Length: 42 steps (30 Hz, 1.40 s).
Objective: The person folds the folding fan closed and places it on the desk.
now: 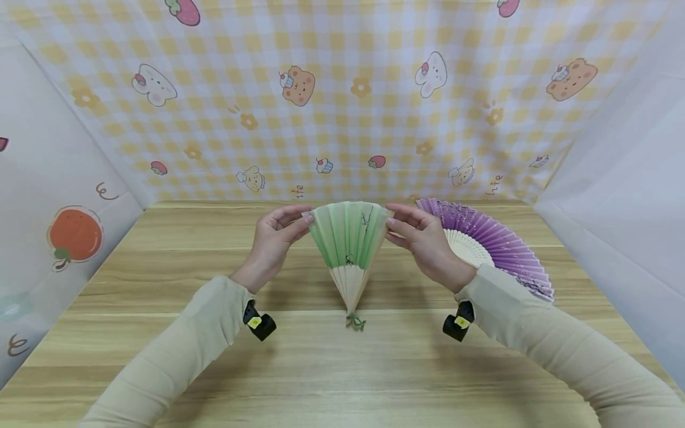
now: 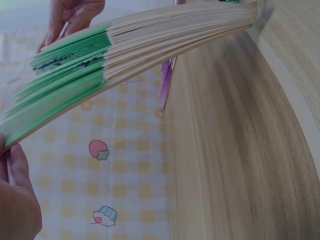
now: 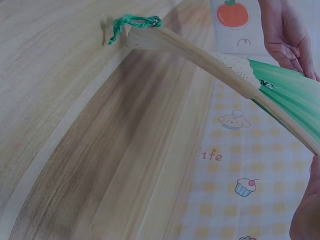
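Observation:
A green folding fan (image 1: 348,238), partly spread, is held up between both hands in the head view. My left hand (image 1: 275,241) pinches its left outer edge near the top, thumb in front. The right hand (image 1: 425,241) pinches the opposite edge the same way. Pale wooden ribs (image 1: 349,285) narrow down to a pivot with a green cord (image 1: 355,321) knotted on it. In the left wrist view the folded ribs (image 2: 180,40) show edge-on, with the pleats bunched. From the right wrist view, the cord (image 3: 135,22) hangs by the tabletop.
To the right, a purple folding fan (image 1: 495,244) lies fully spread on the wooden table (image 1: 342,380), partly behind the right forearm. A yellow checked cloth (image 1: 342,131) hangs at the back, and white cloth walls (image 1: 615,166) stand at both sides.

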Available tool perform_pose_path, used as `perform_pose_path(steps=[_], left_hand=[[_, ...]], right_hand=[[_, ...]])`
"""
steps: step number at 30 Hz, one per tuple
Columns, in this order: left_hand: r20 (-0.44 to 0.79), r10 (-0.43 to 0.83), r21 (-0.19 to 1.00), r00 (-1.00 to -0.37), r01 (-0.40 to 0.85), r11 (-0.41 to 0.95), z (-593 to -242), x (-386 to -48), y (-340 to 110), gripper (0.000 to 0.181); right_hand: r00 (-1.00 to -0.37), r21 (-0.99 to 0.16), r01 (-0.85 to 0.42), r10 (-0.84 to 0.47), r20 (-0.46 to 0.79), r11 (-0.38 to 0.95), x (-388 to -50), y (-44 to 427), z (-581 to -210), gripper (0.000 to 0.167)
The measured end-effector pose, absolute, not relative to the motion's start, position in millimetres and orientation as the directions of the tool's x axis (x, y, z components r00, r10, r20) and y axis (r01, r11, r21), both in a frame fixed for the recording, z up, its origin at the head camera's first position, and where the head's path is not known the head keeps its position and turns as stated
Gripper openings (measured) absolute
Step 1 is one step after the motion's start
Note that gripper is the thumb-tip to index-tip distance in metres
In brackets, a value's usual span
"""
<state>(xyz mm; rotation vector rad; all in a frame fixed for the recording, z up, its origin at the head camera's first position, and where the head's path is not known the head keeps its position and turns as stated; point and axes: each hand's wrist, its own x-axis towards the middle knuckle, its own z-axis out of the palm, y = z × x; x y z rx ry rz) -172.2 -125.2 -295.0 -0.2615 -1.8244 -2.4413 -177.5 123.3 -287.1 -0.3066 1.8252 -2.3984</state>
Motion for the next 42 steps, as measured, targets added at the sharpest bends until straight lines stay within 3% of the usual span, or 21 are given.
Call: perform_pose_path(steps=[28,35,42], left_hand=[[0.197,0.097,0.948,-0.976,0.164,-0.274,-297.9,-171.8,-110.9,0.016],[0.203,0.116,0.952,-0.972,0.168,-0.254,-299.9,-171.2,-110.1,0.033],[0.201,0.130,0.959,-0.971,0.168,-0.230,-301.4,-171.2,-110.5,0.035]], right_hand=[[-0.959,-0.975,-0.026,-0.270,0.088,-0.223,-170.9,115.0,-289.1,0.028],[-0.959,-0.974,-0.023,-0.272,0.085,-0.224,-171.4,114.8,-289.9,0.033],[-0.959,-0.976,-0.015,-0.273,0.076,-0.218,-170.5,114.4,-290.0,0.035]])
